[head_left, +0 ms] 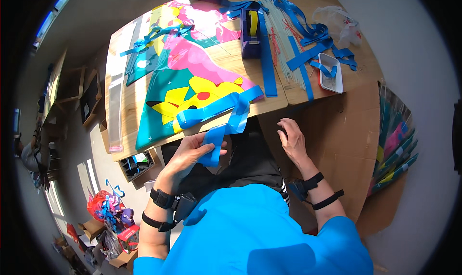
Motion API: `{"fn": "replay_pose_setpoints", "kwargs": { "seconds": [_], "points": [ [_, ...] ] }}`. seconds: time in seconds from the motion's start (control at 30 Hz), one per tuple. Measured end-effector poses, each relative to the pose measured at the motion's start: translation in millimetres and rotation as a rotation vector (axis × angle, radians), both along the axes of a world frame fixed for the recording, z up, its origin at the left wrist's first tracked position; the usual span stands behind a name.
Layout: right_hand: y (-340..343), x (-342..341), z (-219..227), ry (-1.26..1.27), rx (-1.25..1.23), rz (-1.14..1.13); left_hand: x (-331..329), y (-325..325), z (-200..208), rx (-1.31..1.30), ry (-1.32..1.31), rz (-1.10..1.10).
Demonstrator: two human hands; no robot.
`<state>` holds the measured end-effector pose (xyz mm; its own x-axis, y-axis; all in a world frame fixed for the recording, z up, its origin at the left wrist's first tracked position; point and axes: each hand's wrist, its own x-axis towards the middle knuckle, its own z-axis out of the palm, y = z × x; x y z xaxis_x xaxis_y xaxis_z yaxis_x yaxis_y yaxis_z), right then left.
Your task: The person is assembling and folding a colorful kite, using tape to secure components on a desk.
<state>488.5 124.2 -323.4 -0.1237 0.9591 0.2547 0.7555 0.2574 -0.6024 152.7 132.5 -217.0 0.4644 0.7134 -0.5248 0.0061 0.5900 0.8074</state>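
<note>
Head view: lower end of blue ribbon (219, 123) hidden inside left hand (190, 154), fingers (211, 155) closed around it just below the surface (126, 106) edge; upper loop lying across colourful kite sheet (192, 77). Right hand (291, 140) empty, fingers loosely spread over brown cardboard (346, 145). Beyond: purple tape dispenser (251, 32), white tray (331, 72), loose blue strips (308, 48). Floor clutter at lower left blurred.

One tape dispenser (250, 32) stands on the worktop (126, 106). Right of it lies one white tray (331, 73) and one crumpled clear bag (339, 22). Left of the dispenser are two colourful printed sheets (192, 77), and one clear sleeve (115, 112). Loose blue ribbon strips (308, 39) right of the dispenser are too tangled to count.
</note>
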Motion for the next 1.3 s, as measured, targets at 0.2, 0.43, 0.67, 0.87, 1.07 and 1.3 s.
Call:
{"fn": "replay_pose_setpoints", "kwargs": {
  "seconds": [0.2,0.43,0.67,0.87,1.07,1.3],
  "points": [
    [64.0,-54.9,-4.6,-0.012,0.084,0.081,-25.3,12.3,16.9,0.008,0.034,0.003],
    [117.8,-80.0,-5.4,-0.080,0.096,0.427,-33.1,52.3,34.2,0.070,0.078,-0.077],
    [156.7,-96.2,1.9,-0.506,0.008,0.567,-46.5,82.2,41.1,0.049,0.191,-0.197],
    [177.8,-70.0,-14.0,-0.512,-0.057,0.543,-91.5,98.5,27.0,0.079,0.538,-0.276],
    [182.6,-63.7,-28.7,-0.270,-0.001,0.576,-112.2,94.2,5.1,0.056,0.542,-0.206],
    [177.0,-78.4,-0.2,-0.302,-0.014,0.604,-108.8,90.3,-15.3,0.234,0.669,-0.259]
  ]
}}
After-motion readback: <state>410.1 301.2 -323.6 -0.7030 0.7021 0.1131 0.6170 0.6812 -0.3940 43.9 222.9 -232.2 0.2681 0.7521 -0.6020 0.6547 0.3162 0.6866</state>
